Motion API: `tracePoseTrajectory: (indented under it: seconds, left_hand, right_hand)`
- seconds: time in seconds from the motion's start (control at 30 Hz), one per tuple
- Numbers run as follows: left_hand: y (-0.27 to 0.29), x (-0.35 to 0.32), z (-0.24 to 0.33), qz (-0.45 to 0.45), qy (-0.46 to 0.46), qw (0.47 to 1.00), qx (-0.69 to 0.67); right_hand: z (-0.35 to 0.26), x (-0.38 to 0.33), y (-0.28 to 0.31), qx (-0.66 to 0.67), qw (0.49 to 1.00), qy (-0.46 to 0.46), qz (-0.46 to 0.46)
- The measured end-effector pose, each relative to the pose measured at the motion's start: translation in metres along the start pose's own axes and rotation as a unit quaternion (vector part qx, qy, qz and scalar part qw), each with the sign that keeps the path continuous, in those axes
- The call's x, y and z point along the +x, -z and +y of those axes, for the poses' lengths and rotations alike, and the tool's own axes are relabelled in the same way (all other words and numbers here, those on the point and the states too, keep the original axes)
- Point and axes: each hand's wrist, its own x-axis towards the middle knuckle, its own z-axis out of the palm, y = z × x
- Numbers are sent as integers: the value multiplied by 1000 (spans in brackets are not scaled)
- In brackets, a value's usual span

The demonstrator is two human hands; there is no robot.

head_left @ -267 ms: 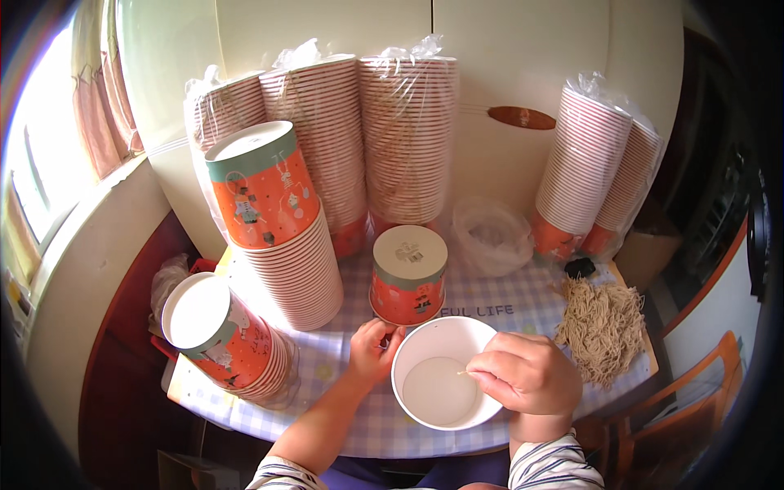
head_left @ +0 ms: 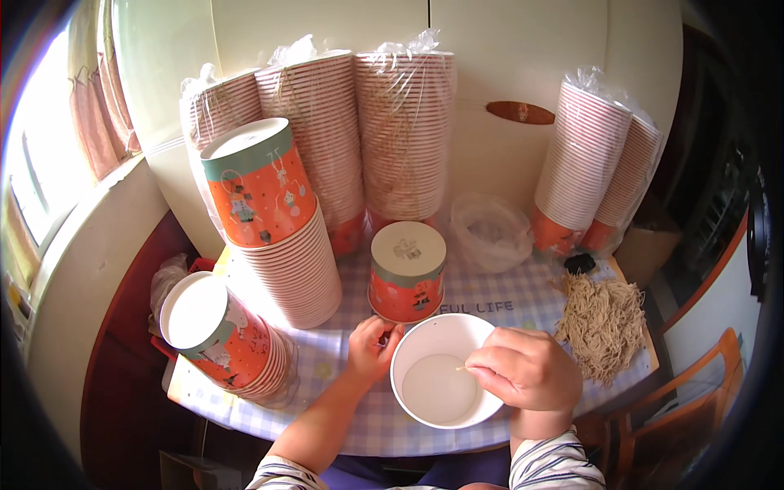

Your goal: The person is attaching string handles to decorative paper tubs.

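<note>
A white paper bucket [head_left: 441, 390], open side up, stands between my hands at the near edge of the table. My right hand [head_left: 527, 369] reaches over its right rim, thumb and forefinger pinched on a thin beige string [head_left: 461, 367] whose short end shows inside the bucket. At the bucket's left outer side my left hand [head_left: 373, 349] is closed, its fingers curled by the rim; what they hold is hidden. Just behind is an orange and green paper bucket [head_left: 407, 278], upside down. A heap of beige strings [head_left: 603, 327] lies to the right.
Upside-down bucket stacks stand at the left, one tall [head_left: 282, 278] and one short [head_left: 233, 343]. Plastic-wrapped stacks [head_left: 404, 139] line the back, with more wrapped stacks [head_left: 584, 155] at back right. A crumpled clear bag [head_left: 490, 233] sits between them. A wooden chair [head_left: 682, 400] is at right.
</note>
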Motion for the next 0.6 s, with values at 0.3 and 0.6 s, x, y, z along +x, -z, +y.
tracePoseTrajectory:
  seconds: [0.3, 0.6]
  left_hand:
    - [3, 9, 8, 4, -7, 1000, -5]
    - [5, 9, 8, -43, 118, 970, -210]
  right_hand:
    - [21, 12, -7, -1, 995, -16, 102]
    - [48, -3, -48, 71, 983, -167, -20]
